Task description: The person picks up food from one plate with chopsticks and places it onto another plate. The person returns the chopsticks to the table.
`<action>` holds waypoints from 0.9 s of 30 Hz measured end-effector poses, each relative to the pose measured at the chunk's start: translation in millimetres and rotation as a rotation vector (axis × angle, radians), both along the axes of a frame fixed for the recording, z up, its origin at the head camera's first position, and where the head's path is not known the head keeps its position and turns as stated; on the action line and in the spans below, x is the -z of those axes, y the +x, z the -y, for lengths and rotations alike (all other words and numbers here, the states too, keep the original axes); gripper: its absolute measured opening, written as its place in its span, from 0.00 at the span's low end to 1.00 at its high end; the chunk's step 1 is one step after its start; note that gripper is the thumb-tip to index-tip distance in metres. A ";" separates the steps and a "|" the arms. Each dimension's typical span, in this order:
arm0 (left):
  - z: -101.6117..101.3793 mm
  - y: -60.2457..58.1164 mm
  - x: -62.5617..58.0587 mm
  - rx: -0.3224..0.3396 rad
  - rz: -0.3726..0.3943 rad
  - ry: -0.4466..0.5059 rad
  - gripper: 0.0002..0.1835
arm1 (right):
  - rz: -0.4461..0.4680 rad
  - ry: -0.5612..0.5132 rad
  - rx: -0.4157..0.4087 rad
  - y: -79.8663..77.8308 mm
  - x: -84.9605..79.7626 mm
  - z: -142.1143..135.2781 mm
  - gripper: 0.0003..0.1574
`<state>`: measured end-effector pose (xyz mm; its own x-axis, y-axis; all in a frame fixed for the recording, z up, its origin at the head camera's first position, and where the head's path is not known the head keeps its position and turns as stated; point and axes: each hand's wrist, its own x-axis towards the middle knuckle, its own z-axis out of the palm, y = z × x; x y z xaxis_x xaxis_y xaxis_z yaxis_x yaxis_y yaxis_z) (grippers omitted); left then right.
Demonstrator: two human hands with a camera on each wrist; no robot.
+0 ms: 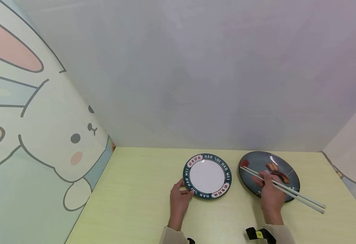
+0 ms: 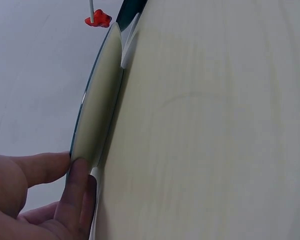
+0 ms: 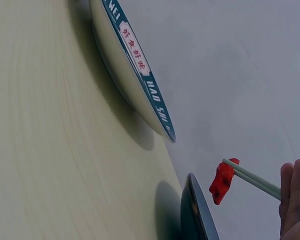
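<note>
My left hand (image 1: 179,202) pinches the lower left rim of a white plate (image 1: 206,176) with a dark green lettered border, thumb at the edge and fingers beneath. To the right, my right hand (image 1: 272,200) grips a pair of pale chopsticks (image 1: 306,200) over a dark blue-grey plate (image 1: 258,158). Between the chopstick tips is a lumpy red food piece (image 3: 221,183), raised above the dark plate in the right wrist view. On that plate lie a pinkish layered piece (image 1: 272,166) and a dark brown curved piece (image 1: 281,176), partly behind the chopsticks and hand.
Both plates stand near the back of a pale wooden table (image 1: 129,189). A grey wall (image 1: 196,84) rises behind it. At the left is a panel with a cartoon rabbit (image 1: 53,135), and another printed panel (image 1: 352,149) borders the right.
</note>
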<state>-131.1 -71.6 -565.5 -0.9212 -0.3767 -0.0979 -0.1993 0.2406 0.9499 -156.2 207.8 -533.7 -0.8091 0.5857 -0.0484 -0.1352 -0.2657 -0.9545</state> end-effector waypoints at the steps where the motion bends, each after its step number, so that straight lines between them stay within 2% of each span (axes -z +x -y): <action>1: 0.1 0.1 -0.2 0.000 -0.001 -0.001 0.34 | 0.004 -0.003 0.000 0.0 1.0 -1.5 0.13; 5: 0.4 0.0 -1.0 0.003 -0.003 -0.002 0.34 | 0.026 0.007 0.008 -0.5 3.3 -7.8 0.13; 12: 0.1 0.6 -2.5 0.004 -0.009 0.003 0.34 | -0.007 0.016 0.068 -2.0 6.3 -16.3 0.15; 19: -0.2 0.9 -4.0 0.005 -0.016 0.002 0.34 | -0.041 -0.014 0.119 -1.7 10.4 -19.8 0.09; 22: -0.5 0.7 -5.0 0.005 -0.023 -0.002 0.35 | -0.068 -0.025 0.123 -2.0 12.3 -21.3 0.08; 27: -0.9 0.9 -4.8 0.003 -0.019 0.004 0.35 | -0.061 -0.050 0.116 -3.4 15.1 -25.2 0.09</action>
<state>-130.2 -70.7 -560.7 -0.9238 -0.3740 -0.0816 -0.1806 0.2377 0.9544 -159.6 233.0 -548.8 -0.7381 0.6739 -0.0323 -0.2257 -0.2918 -0.9295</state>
